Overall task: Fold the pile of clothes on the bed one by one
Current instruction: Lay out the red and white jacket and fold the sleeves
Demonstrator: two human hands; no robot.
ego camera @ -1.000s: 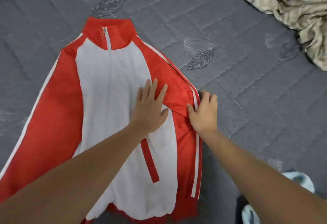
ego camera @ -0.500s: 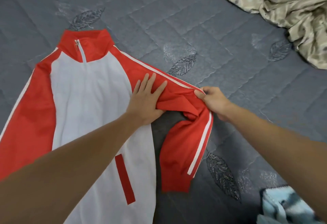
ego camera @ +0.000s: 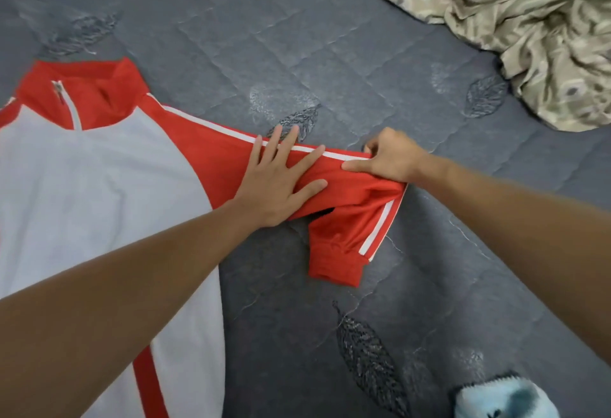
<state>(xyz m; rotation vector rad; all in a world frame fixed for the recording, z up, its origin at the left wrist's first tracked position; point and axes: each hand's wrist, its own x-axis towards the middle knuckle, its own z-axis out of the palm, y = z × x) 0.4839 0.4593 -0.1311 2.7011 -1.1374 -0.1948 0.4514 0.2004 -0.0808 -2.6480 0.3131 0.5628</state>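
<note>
One red-and-white jacket (ego camera: 99, 186), sleeve (ego camera: 347, 206) bent at mid-length.

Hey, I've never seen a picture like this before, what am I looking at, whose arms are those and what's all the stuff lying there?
There is no machine here. The picture comes from a camera worn on a person's head, looking down at their own two arms over a grey quilted bed. A red and white jacket lies spread flat on it, zip up. The left hand presses flat on the jacket's sleeve, fingers straight. The right hand pinches the sleeve further along, where it bends, so the cuff end points back toward the person. A crumpled beige patterned cloth lies at the top right, and something fluffy and light blue shows at the bottom right.
</note>
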